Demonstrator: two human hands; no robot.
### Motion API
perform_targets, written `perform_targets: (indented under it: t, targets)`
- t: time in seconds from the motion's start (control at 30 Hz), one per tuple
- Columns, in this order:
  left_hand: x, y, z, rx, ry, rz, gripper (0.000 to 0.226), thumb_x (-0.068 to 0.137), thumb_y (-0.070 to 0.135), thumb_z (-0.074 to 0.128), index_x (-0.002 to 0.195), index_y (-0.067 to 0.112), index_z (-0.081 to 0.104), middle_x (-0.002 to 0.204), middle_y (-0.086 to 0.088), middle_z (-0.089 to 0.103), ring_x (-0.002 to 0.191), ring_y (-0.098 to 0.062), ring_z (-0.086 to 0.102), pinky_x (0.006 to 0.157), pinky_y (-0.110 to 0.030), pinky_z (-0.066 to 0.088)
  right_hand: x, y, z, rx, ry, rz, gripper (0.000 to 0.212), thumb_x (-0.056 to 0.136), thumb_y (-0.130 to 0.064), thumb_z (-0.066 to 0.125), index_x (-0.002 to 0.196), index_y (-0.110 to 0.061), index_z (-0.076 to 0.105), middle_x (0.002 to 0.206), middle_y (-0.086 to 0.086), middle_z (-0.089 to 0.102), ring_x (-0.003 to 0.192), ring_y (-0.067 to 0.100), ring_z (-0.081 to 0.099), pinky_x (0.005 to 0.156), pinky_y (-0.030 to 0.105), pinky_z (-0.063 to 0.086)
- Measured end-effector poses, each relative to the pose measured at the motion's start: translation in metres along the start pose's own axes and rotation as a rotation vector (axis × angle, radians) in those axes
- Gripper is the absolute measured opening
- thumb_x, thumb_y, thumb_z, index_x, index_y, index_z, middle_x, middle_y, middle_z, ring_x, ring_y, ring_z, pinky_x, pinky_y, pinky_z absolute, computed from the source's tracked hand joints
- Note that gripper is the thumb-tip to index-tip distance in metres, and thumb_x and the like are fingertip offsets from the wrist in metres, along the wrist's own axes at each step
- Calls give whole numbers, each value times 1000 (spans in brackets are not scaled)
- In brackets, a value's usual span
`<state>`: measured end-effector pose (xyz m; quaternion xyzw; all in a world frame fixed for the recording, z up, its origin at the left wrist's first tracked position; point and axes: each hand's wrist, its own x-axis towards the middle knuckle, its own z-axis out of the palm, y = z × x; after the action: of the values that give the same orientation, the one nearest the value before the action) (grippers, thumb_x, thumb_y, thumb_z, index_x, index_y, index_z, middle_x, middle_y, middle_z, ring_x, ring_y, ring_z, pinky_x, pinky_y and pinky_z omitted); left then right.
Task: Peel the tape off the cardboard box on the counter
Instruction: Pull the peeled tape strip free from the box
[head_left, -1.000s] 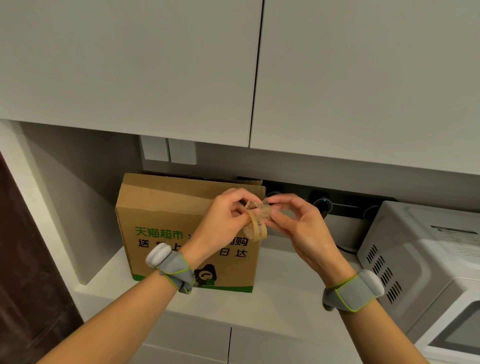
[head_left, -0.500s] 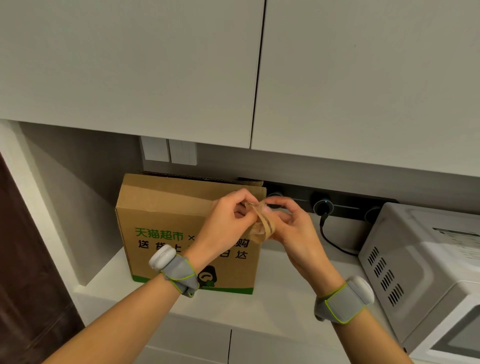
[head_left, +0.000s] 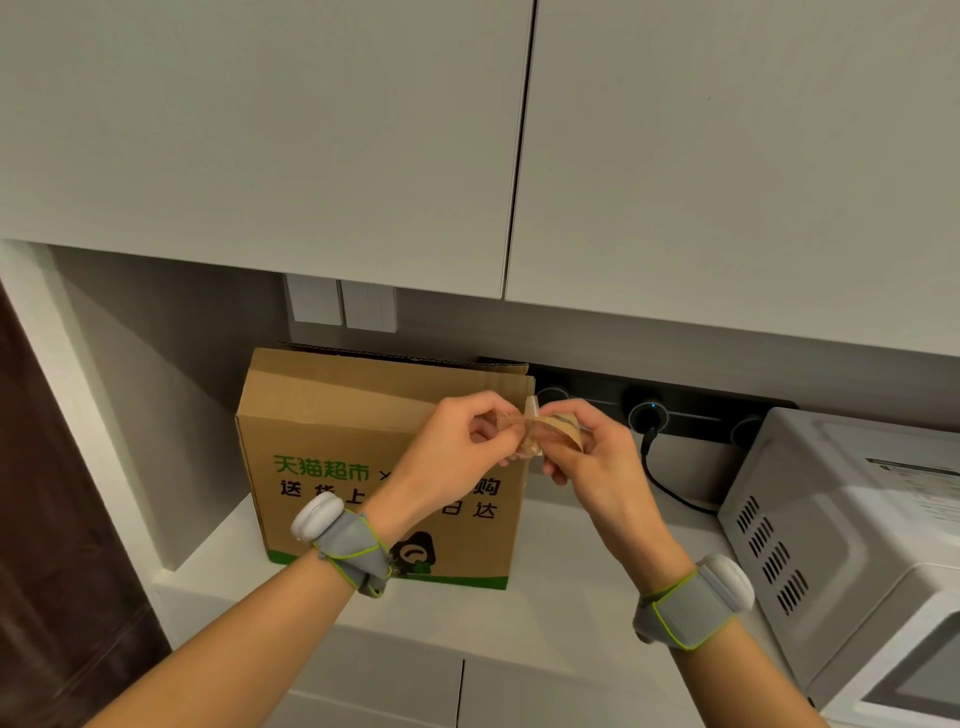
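Two hands hold one strip of clear, brownish tape (head_left: 557, 430). My left hand (head_left: 452, 452) pinches the crumpled left end between thumb and curled fingers. My right hand (head_left: 597, 467) grips the other end, with the strip looped over its curled fingers. The tape hangs in front of the upper right corner of the cardboard box (head_left: 337, 441); I cannot tell whether any part touches the cardboard. The box stands upright on the white counter (head_left: 571, 577), printed face toward me. To its right, a black socket rail (head_left: 691, 410) on the back wall has a black cable (head_left: 670, 493) plugged in. A white microwave (head_left: 841, 545) stands at the far right. Each wrist carries a grey band.
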<state>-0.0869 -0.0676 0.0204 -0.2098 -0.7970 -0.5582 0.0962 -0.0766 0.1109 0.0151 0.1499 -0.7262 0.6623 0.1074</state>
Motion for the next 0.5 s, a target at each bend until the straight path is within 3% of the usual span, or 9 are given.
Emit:
perform_targets:
  t: [0.17,0.23,0.33,0.5]
  targets:
    - [-6,4,3,-36,-71,54,43,96,11,72,135,21,57,112,-7,66,96,-18,72,92,-42,60,2,2,3,64,62,23,13,98,4,57,105,-4,65,60,9,58,50,17,51,49,26,44]
    - [-10,6,3,-18,-87,112,45,98,18,71,138,27,55,116,-2,62,99,-17,71,93,-37,60,2,3,4,86,68,34,13,98,6,56,106,-1,62,61,12,56,49,17,50,49,27,44]
    - [-13,7,3,90,-64,185,14,102,31,65,115,26,69,112,2,60,100,-16,67,91,-39,58,1,4,5,79,51,46,15,96,7,57,108,-2,62,62,11,58,51,17,51,49,25,44]
    - [-11,4,3,154,72,183,22,101,27,65,83,16,67,91,-2,61,82,-20,66,79,-50,57,-2,5,9,53,0,68,21,97,-1,62,116,-12,59,63,8,61,55,19,55,49,27,44]
